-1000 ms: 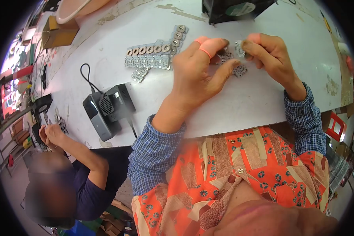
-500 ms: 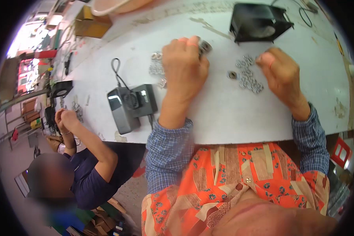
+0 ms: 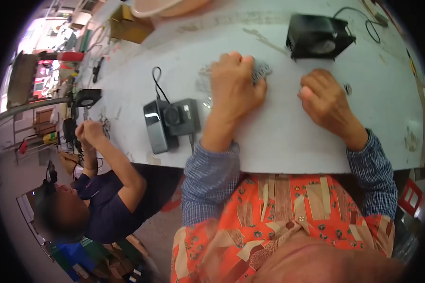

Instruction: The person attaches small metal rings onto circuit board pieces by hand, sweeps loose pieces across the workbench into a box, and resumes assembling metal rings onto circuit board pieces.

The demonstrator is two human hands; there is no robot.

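Observation:
My left hand [image 3: 236, 89] is over the white table with its back up and its fingers curled down. A blurred cluster of small shiny metal pieces [image 3: 262, 70] shows beside its fingers and thumb. More small metal pieces [image 3: 203, 85] lie along its left side, partly covered. My right hand [image 3: 325, 101] is closed, thumb against bent fingers; anything inside the grip is hidden. One small round metal piece [image 3: 347, 88] lies just right of it. The hands are apart.
Left of my left hand stands a dark grey device with a cable [image 3: 167, 123]. A black fan-like box [image 3: 318, 37] is at the back right. Farther back are a cardboard box [image 3: 131, 24] and a pale basin [image 3: 170, 7]. A co-worker [image 3: 111, 198] works at the table's left.
The view has shifted, so most things appear farther right. The metal cluster between my hands no longer shows there; pieces now show by my left thumb. My right hand has moved closer to me.

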